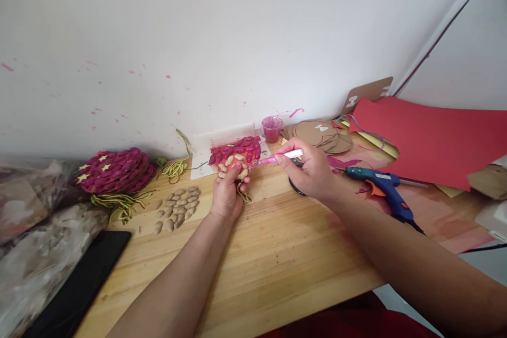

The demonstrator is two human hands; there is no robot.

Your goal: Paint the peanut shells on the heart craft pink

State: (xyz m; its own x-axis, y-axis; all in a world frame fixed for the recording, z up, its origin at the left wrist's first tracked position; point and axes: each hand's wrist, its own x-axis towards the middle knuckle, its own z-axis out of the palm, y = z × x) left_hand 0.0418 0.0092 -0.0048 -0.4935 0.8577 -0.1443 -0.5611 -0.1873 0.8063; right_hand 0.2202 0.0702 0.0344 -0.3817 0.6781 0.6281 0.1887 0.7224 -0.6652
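My left hand [227,195] grips a red piece covered with peanuts [246,147], thumb on top. Magenta paint coats the peanuts on its far part; those close to my thumb are bare tan. Yellow-green threads [245,195] hang from it below my fingers. In my right hand [312,171] is a slim paintbrush with a white, pink-stained handle [293,153]. Its tip meets the right edge of the piece. Behind the hands stands a clear cup of pink paint [272,129]. A black object, partly hidden, lies under my right hand.
Loose peanuts [180,205] lie left of my left arm, near stacked magenta peanut pieces [119,171] with stars. A black phone-like slab [83,285] and plastic bags [51,264] fill the left. Rightward are cardboard discs [312,132], a blue glue gun [390,190] and red sheets [428,137].
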